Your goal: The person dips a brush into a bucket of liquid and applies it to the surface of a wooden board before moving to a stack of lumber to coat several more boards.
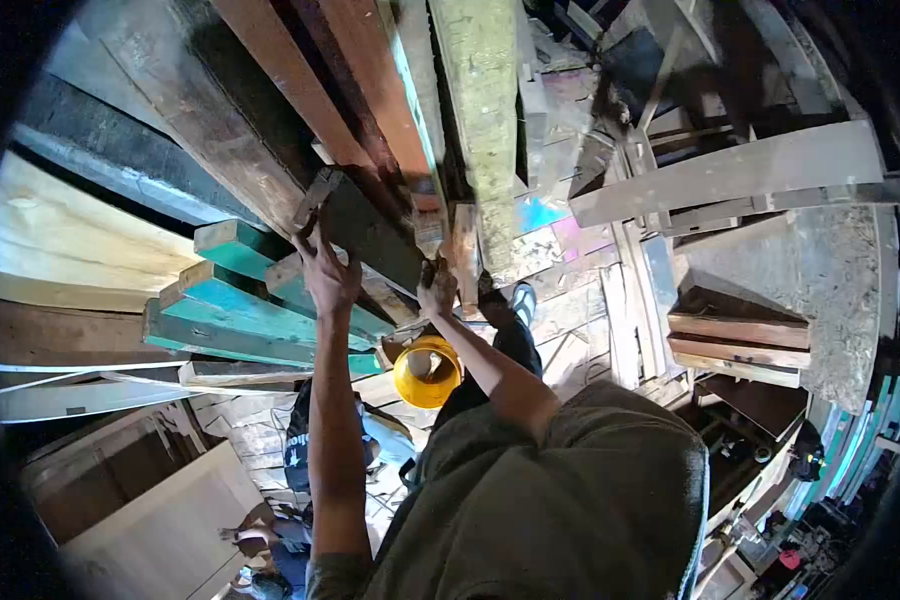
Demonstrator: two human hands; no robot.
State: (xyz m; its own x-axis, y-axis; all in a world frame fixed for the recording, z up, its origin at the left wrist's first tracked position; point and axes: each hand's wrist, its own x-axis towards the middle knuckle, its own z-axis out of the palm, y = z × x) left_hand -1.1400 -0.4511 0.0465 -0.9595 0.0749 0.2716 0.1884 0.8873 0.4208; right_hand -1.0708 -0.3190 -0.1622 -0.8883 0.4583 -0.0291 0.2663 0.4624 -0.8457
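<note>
A dark, short wooden beam (368, 228) lies at a slant in front of me, among tall planks. My left hand (327, 272) grips its upper left end, fingers reaching up over the edge. Lower down, my right hand (436, 290) holds the beam's other end, with the thumb pointing up. Reddish-brown planks (370, 75) stand right behind the beam. To the left of my left hand are several green-painted beams (245, 315), their ends facing out. The undersides of both hands' grips are hidden.
A yellow bucket (402, 385) stands on the floor below my hands. Scrap wood litters the floor around my shoe (523, 302). On the right are a long pale board (740, 170) and a bench (790, 280). Another person (270, 550) is at lower left.
</note>
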